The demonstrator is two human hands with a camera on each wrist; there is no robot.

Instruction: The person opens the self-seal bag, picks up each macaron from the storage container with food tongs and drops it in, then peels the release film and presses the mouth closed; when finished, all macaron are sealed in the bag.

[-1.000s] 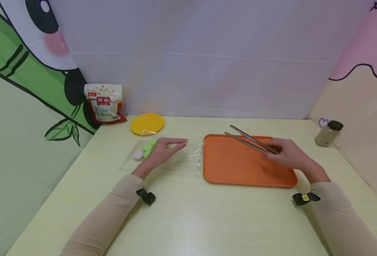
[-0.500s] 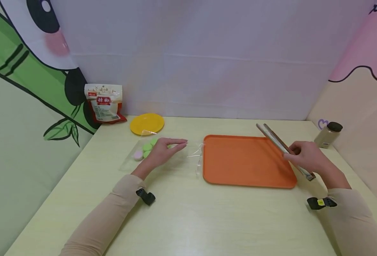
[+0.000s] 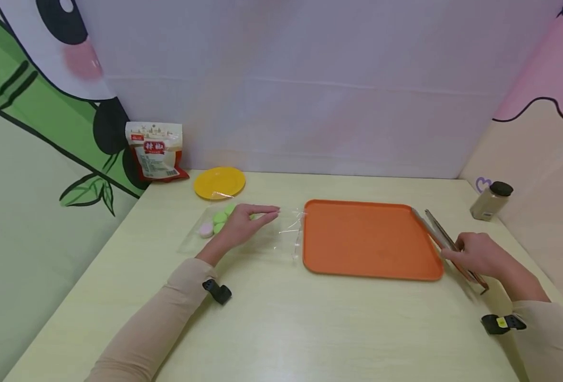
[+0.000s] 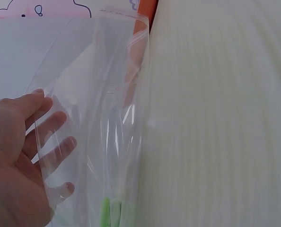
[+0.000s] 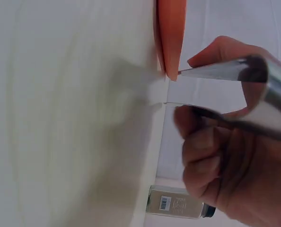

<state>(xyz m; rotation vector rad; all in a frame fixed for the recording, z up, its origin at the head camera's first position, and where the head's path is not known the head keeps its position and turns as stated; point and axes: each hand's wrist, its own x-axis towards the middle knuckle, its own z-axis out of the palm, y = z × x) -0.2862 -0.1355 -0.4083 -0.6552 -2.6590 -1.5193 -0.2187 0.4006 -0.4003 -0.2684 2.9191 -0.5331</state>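
In the head view my left hand is over the clear plastic bag, its thumb and forefinger pinching the bag's edge in the left wrist view. The other fingers show through the film. Green discs and a pink disc lie in the bag, partly hidden by the hand. My right hand grips metal tongs beside the right edge of the orange tray. The tongs' two arms are apart and point away from me. One tip appears close to the tray's rim; I cannot tell whether they touch.
A yellow plate lies behind the bag. A red-and-white pouch stands at the back left. On the right is a black-lidded jar. The pale table ends at a cloth backdrop.
My right hand has carried the tongs from over the tray to the right and nearer to me, down beside the tray's edge. The left hand has stayed in place on the bag.
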